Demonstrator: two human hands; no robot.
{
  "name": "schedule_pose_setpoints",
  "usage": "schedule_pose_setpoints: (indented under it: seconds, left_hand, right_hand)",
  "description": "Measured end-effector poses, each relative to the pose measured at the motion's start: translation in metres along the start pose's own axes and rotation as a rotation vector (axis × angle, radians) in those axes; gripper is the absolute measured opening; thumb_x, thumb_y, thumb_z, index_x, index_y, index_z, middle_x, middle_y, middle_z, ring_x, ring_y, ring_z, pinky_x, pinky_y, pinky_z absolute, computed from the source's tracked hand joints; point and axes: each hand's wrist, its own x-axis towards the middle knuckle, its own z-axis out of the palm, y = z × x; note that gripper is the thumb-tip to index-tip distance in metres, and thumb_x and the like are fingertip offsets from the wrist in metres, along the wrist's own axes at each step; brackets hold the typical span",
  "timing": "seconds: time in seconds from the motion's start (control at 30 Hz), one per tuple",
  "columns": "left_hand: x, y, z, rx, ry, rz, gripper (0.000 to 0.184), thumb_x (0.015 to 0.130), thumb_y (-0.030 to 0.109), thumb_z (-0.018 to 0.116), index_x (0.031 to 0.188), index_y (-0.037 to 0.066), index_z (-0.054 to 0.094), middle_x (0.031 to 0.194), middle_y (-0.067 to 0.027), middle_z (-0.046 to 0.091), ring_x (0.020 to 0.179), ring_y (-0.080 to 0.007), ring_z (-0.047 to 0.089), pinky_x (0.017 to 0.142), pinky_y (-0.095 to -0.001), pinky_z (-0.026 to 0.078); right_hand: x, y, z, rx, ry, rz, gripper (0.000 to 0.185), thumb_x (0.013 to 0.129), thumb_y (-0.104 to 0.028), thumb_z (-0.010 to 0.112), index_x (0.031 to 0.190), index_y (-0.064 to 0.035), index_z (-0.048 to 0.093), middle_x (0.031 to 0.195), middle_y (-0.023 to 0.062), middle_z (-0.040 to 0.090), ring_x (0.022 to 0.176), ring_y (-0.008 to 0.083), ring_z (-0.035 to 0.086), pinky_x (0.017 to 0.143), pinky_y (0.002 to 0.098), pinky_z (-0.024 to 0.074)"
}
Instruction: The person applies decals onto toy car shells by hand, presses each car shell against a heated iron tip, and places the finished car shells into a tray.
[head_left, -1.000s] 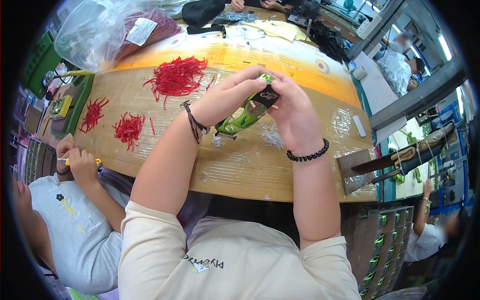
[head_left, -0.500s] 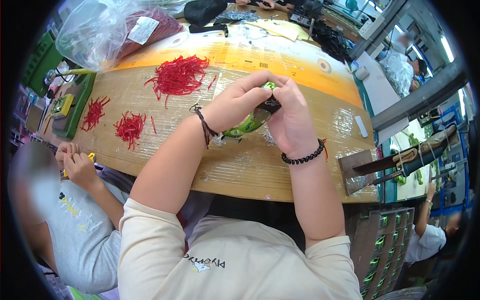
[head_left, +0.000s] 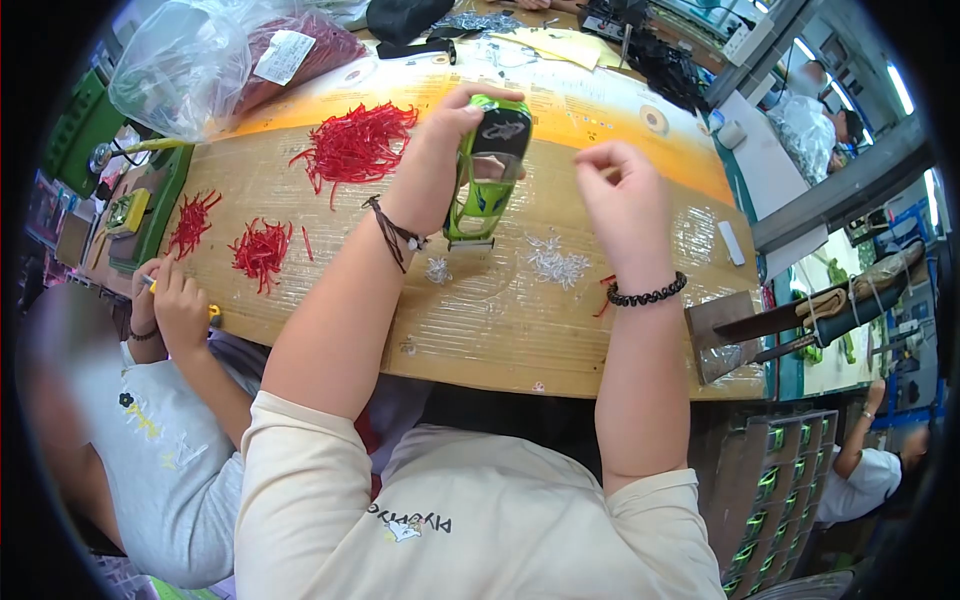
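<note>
Left hand (head_left: 436, 155) holding green car shell (head_left: 490, 192), right hand (head_left: 632, 200) curled above cardboard (head_left: 490, 345)

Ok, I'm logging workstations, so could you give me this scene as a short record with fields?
left hand: grip on green car-shaped shell, above the table
right hand: loosely curled, apart from the shell; contents unclear
red strips: mainly three piles, left of the shell
white strips: two small piles on the table
neighbour: co-worker's hands, at the table's left

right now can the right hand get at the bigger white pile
Probably yes: the bigger white pile lies uncovered near the right hand, with nothing visible between, though its curled fingers may hold something.
</note>
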Motion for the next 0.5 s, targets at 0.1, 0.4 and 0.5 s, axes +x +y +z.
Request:
schedule_pose_setpoints:
  seconds: [0.1,0.4,0.5]
  left_hand:
    - [0.004,0.000,-0.006,-0.011,0.023,0.002,0.046,0.089,0.034,0.038,0.125,0.007,0.050,0.094,-0.0109,0.060,0.076,-0.0241,0.066,0.070,-0.0346,0.054]
    - [0.008,-0.005,-0.009,0.050,0.070,-0.047,0.046,0.091,0.031,0.037,0.127,0.006,0.050,0.096,-0.0111,0.060,0.078,-0.0249,0.067,0.071,-0.0351,0.054]
    - [0.009,-0.005,-0.011,0.058,0.064,-0.053,0.046,0.091,0.029,0.036,0.127,0.004,0.049,0.097,-0.0117,0.060,0.079,-0.0256,0.067,0.073,-0.0350,0.054]
  right_hand:
    - [-0.005,-0.001,-0.003,-0.353,-0.291,-0.004,0.013,0.080,-0.014,0.066,0.086,-0.0033,0.070,0.086,0.0115,0.066,0.081,0.0253,0.065,0.076,0.0367,0.0512]
    - [-0.012,-0.008,0.015,-0.658,-0.517,0.029,0.009,0.077,-0.013,0.066,0.082,-0.0075,0.071,0.086,0.0137,0.068,0.086,0.0284,0.066,0.080,0.0394,0.0510]
    - [-0.013,-0.011,0.015,-0.664,-0.532,0.021,0.009,0.078,-0.014,0.064,0.081,-0.0103,0.072,0.085,0.0125,0.069,0.087,0.0280,0.067,0.081,0.0408,0.0508]
